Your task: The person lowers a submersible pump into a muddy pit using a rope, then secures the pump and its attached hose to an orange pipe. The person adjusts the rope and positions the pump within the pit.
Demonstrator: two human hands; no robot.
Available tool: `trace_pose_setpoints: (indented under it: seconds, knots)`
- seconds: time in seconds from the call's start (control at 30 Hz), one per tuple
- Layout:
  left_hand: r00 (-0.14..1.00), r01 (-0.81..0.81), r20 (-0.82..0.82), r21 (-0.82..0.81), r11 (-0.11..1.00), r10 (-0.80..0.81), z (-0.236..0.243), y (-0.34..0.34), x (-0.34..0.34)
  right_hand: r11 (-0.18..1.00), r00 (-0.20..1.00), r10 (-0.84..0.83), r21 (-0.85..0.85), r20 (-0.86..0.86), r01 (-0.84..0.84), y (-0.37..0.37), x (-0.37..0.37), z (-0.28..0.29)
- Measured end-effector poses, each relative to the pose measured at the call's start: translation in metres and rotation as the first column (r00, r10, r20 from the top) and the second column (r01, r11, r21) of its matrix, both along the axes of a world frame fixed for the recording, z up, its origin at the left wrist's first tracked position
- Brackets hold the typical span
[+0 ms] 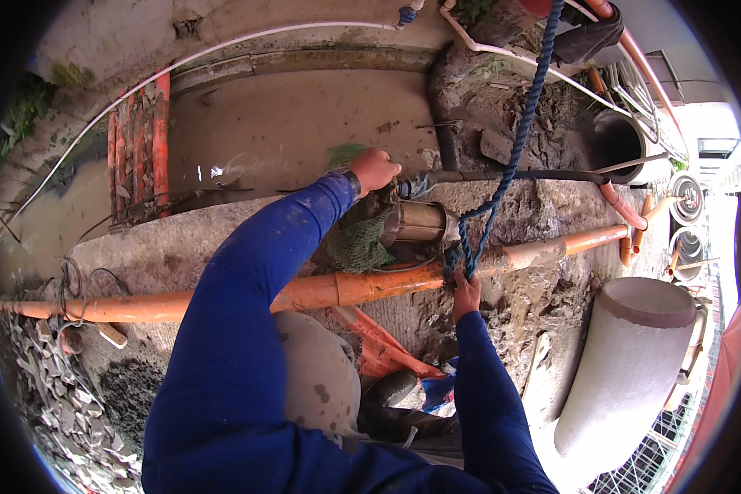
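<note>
My left hand (376, 170) is closed beside a blue fitting (404, 188); what its fingers hold is hidden. Below that fist lies a muddy metal cylinder (418, 222), which looks like a submersible pump, with green netting (362, 241) bunched around its left end. My right hand (467, 294) grips a thick blue rope (502, 185) low down, near the cylinder's right end. Loops of the rope pass by that end, and the rest rises out at the top. A dark hose (510, 174) runs rightward from the blue fitting.
A long orange pipe (305, 298) crosses in front of me, below the cylinder. Beyond the ledge stands muddy brown water (296, 123), with red-orange pipes (161, 140) at its left. A large concrete pipe (626, 362) leans at right. Broken rubble (66, 403) lies lower left.
</note>
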State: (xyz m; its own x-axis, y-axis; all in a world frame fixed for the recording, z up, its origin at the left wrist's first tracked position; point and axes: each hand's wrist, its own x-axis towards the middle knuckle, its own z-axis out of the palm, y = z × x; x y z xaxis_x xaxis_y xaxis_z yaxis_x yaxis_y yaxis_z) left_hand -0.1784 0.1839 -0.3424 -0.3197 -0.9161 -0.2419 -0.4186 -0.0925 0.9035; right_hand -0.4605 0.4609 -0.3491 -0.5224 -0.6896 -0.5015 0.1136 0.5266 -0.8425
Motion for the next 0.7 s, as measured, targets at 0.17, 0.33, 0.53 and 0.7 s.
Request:
trace_pose_setpoints:
  seconds: [0.17, 0.33, 0.53, 0.7]
  knots:
    - [0.967, 0.217, 0.11, 0.133, 0.967, -0.232, -0.007, -0.016, -0.007, 0.998, 0.997, 0.057, 0.044, -0.054, -0.055, 0.0, -0.009, -0.004]
    - [0.974, 0.22, -0.045, -0.01, 0.975, -0.22, -0.002, -0.01, 0.027, 0.993, 0.995, 0.082, 0.094, -0.049, -0.077, 0.002, -0.015, -0.007]
    - [0.805, 0.505, 0.432, -0.137, 0.852, -0.407, 0.036, 0.022, 0.048, 0.995, 0.997, 0.06, 0.081, -0.051, -0.056, -0.002, -0.01, -0.002]
    - [0.741, 0.514, 0.579, -0.162, 0.842, -0.341, 0.045, 0.03, 0.039, 0.992, 0.997, 0.041, 0.121, -0.063, -0.033, -0.003, -0.007, -0.002]
